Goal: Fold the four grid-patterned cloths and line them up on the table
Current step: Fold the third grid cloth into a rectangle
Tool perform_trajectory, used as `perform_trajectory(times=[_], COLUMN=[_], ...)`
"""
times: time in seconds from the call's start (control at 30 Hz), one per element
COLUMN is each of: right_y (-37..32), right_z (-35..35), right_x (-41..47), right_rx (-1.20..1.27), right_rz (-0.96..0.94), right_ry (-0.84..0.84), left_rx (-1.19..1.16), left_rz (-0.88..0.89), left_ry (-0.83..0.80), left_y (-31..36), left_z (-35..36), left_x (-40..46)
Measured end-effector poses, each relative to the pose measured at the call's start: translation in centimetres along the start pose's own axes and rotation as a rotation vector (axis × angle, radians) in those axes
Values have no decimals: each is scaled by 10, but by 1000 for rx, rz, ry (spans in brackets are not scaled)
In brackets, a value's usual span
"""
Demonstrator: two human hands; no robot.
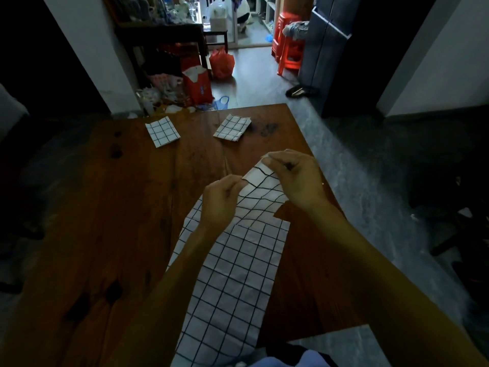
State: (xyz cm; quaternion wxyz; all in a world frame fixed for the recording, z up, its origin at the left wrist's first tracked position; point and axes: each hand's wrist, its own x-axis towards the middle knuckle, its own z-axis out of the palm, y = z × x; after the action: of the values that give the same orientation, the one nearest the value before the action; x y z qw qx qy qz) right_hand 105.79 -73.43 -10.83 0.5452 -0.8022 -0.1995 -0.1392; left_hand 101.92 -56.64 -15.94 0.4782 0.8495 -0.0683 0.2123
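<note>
1. Now the third cloth [232, 266] is in hand: a long strip with a black grid that runs from the table's near edge, where its tail hangs over, up to both hands.

2. Left hand [219, 200]: its fingers are curled and its fingertips pinch the cloth's far edge at the left corner, lifting it off the table [105, 207].

3. Right hand [293, 176]: it sits just right of and a little beyond the left hand, thumb and forefinger closed in a pinch on the far right corner of the same edge. Its other fingers are loosely bent.

4. Between the two hands the raised end bows and sags; below the wrists the strip lies flat on the wood.

5. Beyond the hands, well apart from them, two folded cloths rest near the far edge: the left square [162, 135] beyond the left hand and the right square [232, 127] almost straight ahead, with a gap between them. The right one lies askew.

6. The fourth cloth cannot be seen in this view.

7. Judged from this, two cloths are done and this fold is only starting; the task looks about half complete.

8. The next move would call for carrying the pinched edge back toward the body, keeping both corners level so that the grid lines meet, then laying it down and smoothing it.

9. Risk: the overhanging tail may drag the strip off the near edge as the end lifts.
</note>
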Motion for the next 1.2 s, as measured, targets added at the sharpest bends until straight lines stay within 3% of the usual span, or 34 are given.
perform_trajectory(times=[0.17, 0.37, 0.53, 0.77, 0.87, 1.0, 1.1, 1.2], right_y=[0, -3, 3, -2, -7, -15, -13, -1], right_z=[-19, -20, -22, -21, -22, -25, -23, -19], right_x=[9, 16, 11, 6, 2, -7, -10, -10], right_rx=[89, 27, -11, 70, 108, 160, 131, -67], right_rz=[70, 56, 50, 47, 74, 183, 294, 218], right_ry=[149, 150, 143, 160, 135, -67, -79, -10], left_rx=[31, 19, -57, 96, 136, 55, -12, -52], left_rz=[-42, -78, -176, -94, -120, -126, -94, -66], left_ry=[18, 9, -104, -116, -35, 40, -12, -100], left_y=[-22, -16, -2, 7, 8, 12, 15, 20], left_z=[-12, -9, -5, 0, 1, 4, 5, 8], left_x=[-12, -11, 7, 27, 33, 40, 42, 39])
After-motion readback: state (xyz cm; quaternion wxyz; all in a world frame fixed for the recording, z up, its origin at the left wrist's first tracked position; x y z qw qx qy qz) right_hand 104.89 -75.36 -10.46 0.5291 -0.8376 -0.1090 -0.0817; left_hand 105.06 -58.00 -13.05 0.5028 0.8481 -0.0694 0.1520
